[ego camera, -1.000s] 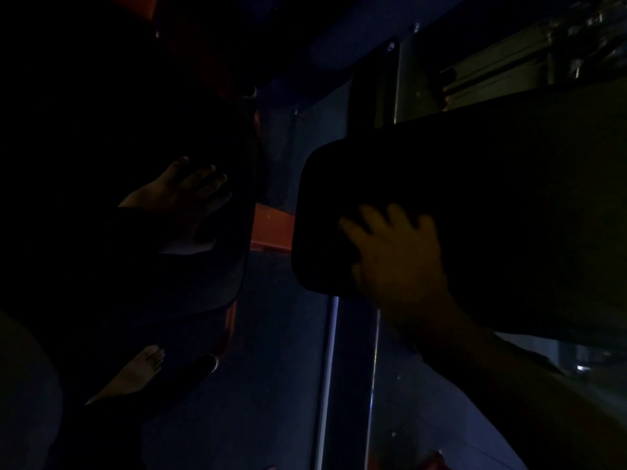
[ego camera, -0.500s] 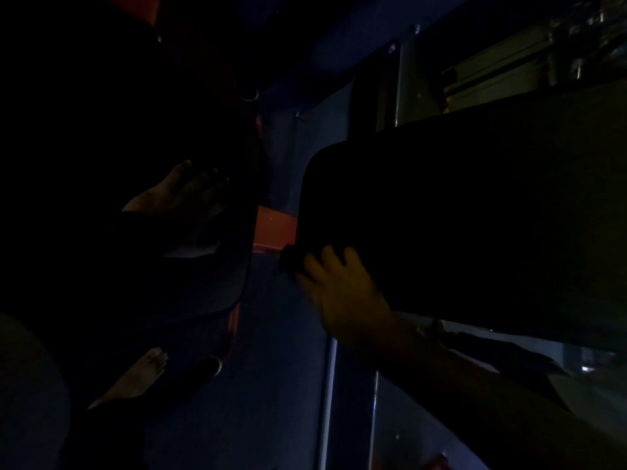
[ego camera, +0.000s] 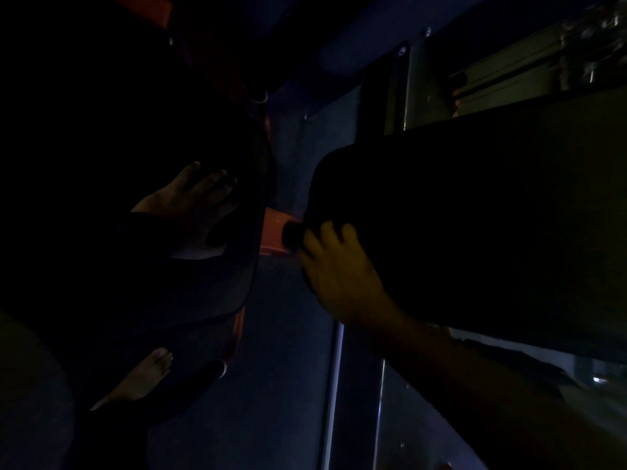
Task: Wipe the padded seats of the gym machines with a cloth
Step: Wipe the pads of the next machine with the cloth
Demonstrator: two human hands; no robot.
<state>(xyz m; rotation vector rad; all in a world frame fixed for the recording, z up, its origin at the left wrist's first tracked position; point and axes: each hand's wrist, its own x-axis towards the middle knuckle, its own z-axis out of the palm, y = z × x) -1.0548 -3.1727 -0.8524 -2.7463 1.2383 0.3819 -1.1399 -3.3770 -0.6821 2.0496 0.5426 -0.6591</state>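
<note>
Fingers (ego camera: 327,234) of the right hand (ego camera: 339,276) lie bent over the lower-left corner of the right seat pad (ego camera: 475,232), a big dark cushion that fills the right half of the frame. Just left of the fingertips a small dark bundle, seemingly the cloth (ego camera: 291,237), juts past the pad's edge and stands against the orange frame (ego camera: 273,232) behind it. The scene is too dark to tell whether the fingers clasp the bundle or only press it to the padding.

At centre left, the left hand (ego camera: 190,205) lies flat on the left seat pad (ego camera: 217,283), fingers straight and a little spread, grasping nothing. A pale patch (ego camera: 200,251) shows just below it; what it is cannot be made out.

Between the two pads a narrow strip of dark floor (ego camera: 285,385) runs from the orange frame down to the bottom edge, and that is the only free room between the cushions. Two thin metal rails (ego camera: 334,385) cross it below the right wrist. A bare foot (ego camera: 146,378) stands at lower left, near the rounded lower edge of the left seat pad.
</note>
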